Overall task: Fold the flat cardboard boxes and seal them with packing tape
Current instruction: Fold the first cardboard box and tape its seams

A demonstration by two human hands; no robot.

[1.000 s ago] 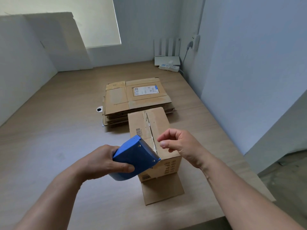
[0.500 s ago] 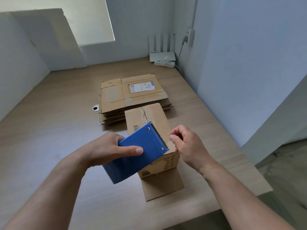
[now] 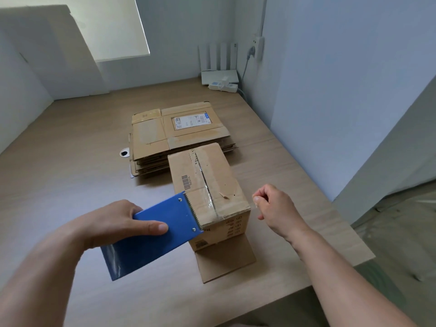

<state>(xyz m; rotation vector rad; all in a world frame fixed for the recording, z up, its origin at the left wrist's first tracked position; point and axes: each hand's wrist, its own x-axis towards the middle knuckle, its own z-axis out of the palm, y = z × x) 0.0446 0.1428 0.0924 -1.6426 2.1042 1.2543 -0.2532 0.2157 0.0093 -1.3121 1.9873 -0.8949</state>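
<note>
The left hand point(image 3: 113, 227) grips the blue tape dispenser point(image 3: 153, 234) at the near top edge of the folded box point(image 3: 207, 185). The right hand point(image 3: 274, 208) is curled beside it, and whether it pinches tape cannot be told. Step judged: top-seam taping is ending, and next the tape tail needs pressing down; the flat-box stack point(image 3: 179, 133) just behind on the table point(image 3: 70, 161) obstructs nothing.

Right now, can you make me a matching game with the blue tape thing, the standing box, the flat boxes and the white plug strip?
Things: 1 tape dispenser; 2 folded box; 3 flat boxes; 4 power strip.
Places: A in the far corner; B held in the left hand; C stacked behind the folded box; D upright, tape along its top.
Pairs: 1-B, 2-D, 3-C, 4-A.
</note>
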